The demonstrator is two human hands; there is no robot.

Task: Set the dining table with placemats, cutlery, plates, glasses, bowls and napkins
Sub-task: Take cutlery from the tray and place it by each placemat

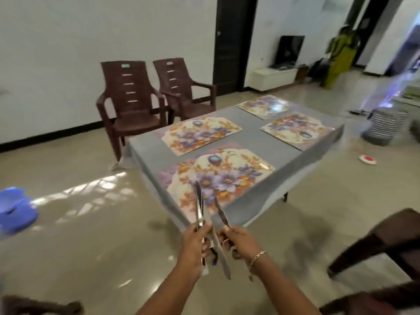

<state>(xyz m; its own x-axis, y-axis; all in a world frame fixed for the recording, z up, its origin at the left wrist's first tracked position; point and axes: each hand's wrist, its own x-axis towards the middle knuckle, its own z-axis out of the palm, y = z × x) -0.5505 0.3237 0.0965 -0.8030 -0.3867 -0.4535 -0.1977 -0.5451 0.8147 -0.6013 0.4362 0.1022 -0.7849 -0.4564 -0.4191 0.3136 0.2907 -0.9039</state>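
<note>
1. Low at centre frame, left hand [196, 243] grips bundled knives [199, 205]; right hand [237, 241] holds one knife [221, 214], blades pointing up-frame.
2. Just above them lies the nearest placemat [218, 176], both hands about equally near.
3. Farther, upper right: three more placemats [200, 135] on the table [250, 142].

you get a single view, from the camera on your head (wide-angle, so the edges bend). it faces forward and down: your left hand [195, 243] and right hand [239, 241] sit close at the bottom, the table [250, 138] just beyond, the chairs [133, 105] well back.
</note>
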